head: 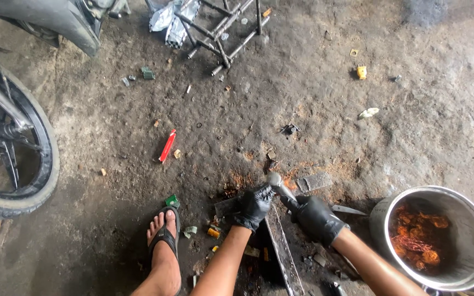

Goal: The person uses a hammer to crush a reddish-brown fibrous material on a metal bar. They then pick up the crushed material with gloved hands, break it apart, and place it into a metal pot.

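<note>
Nearest the camera, at six o'clock, two bare forearms reach down to the concrete floor. Both hands wear black gloves. The left hand has its grip pressed together around one end of a small grey metal part; the right hand is likewise curled tight on the same part from the four o'clock side. The part sits just above a long flat metal bar lying on the floor between the forearms.

Judgement: the part looks rigid, dense for its size, and probably greasy, so it may slip; the safest hold is around its thicker body rather than the narrow end.

At three o'clock of the hands stands a steel pot holding rusty orange matter. At nine o'clock, a sandalled foot; beyond it, a motorcycle wheel. At eleven o'clock lies a red tool. Rust stains mark the floor beside the hands.
</note>
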